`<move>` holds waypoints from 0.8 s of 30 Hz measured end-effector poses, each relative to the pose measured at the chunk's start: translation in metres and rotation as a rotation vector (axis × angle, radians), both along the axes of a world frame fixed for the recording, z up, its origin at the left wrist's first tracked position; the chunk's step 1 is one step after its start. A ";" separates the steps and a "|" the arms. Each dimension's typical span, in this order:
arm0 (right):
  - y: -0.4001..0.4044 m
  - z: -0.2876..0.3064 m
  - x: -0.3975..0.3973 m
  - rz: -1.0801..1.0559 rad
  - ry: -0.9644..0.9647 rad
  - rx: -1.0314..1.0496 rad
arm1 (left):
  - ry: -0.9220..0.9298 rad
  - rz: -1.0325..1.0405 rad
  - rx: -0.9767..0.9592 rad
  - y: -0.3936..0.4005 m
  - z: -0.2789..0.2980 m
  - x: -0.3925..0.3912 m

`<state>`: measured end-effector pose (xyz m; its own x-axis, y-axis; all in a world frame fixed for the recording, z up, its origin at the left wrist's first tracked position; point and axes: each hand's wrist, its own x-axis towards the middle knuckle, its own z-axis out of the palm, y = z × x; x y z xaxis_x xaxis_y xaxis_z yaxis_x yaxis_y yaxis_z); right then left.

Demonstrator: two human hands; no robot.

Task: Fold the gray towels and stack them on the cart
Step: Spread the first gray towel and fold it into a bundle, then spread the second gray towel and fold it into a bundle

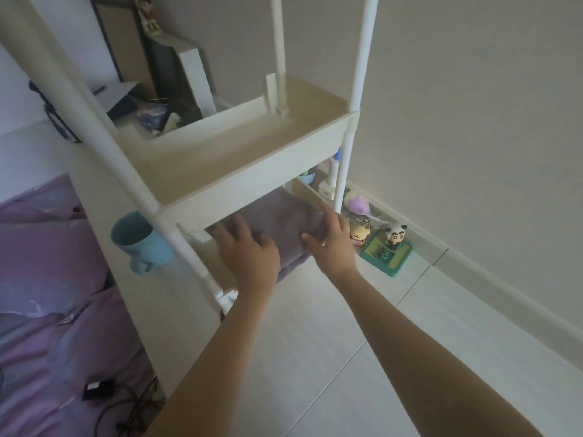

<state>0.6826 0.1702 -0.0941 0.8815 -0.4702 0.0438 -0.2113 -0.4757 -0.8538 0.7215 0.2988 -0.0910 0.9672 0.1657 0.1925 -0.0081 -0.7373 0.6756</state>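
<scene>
A folded gray towel (280, 222) lies on the lower shelf of the white cart (252, 181), partly hidden under the empty shelf above. My left hand (249, 250) rests flat on the towel's near left part, fingers spread. Over at the towel's right end, my right hand (331, 238) touches it with straight fingers beside the shelf's side wall. A further fold of gray towel (288, 272) hangs over the shelf's front edge between my wrists.
A blue mug (142, 238) hangs at the cart's left post. Small toys, a panda figure (394, 236) on a green box, stand on the floor by the wall at right. A purple bedspread (47, 294) lies to the left, with a black cable on it.
</scene>
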 end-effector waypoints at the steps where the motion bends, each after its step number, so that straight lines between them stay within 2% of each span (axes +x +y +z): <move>1: 0.002 -0.001 -0.002 0.001 -0.010 -0.096 | 0.019 -0.091 0.159 -0.003 -0.001 0.000; 3: 0.004 -0.004 -0.005 -0.021 0.037 -0.371 | 0.141 -0.222 0.422 -0.004 -0.006 0.001; 4: 0.003 -0.005 -0.006 -0.023 0.093 -0.490 | 0.195 -0.246 0.487 -0.003 -0.007 0.003; 6: 0.001 -0.006 -0.008 -0.007 0.238 -0.561 | 0.273 -0.259 0.518 0.001 -0.008 0.005; 10: -0.003 -0.006 -0.013 0.082 0.349 -0.428 | 0.338 -0.294 0.515 0.002 -0.003 0.007; 14: -0.008 0.012 -0.034 0.113 0.232 -0.333 | 0.296 -0.314 0.441 0.003 0.013 -0.003; 17: -0.016 0.029 -0.067 0.036 0.112 -0.299 | 0.256 -0.384 0.351 -0.001 0.035 -0.023; 24: -0.035 0.058 -0.187 -0.294 0.115 -0.277 | 0.145 -0.820 0.122 -0.046 0.090 -0.102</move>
<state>0.4960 0.1349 -0.0364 0.7181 -0.6866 0.1136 -0.4585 -0.5895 -0.6651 0.6199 0.2530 -0.0013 0.7884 -0.6145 0.0279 -0.4925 -0.6035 0.6271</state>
